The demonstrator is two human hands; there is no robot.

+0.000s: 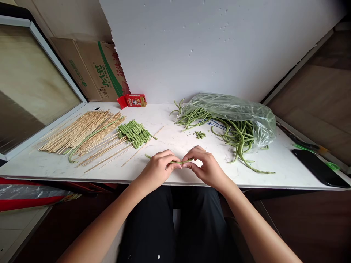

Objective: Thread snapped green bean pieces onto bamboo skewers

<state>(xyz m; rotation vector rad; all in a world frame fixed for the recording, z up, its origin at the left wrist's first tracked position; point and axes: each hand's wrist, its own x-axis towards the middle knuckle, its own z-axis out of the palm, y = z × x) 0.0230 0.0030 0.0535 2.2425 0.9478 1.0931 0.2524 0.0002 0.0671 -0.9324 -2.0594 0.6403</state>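
Between my two hands runs a thin green bean (148, 156), its left end poking out past my left hand (161, 165). My left hand pinches it with thumb and fingers, and my right hand (201, 162) pinches it close by; the fingertips nearly touch over the table's front edge. To the left lies a pile of skewered bean pieces (135, 133), with their sticks pointing down-left. A single bare skewer (142, 147) rests beside them. Several long beans (241, 140) spill from a clear plastic bag (233, 106) on the right.
A heap of bamboo skewers (74, 133) covers the table's left, with a long bean (87, 138) across it. Small bean ends (200, 134) lie mid-table. A red box (134, 100) and a cardboard carton (93, 73) stand behind. A black phone (319, 168) is at far right.
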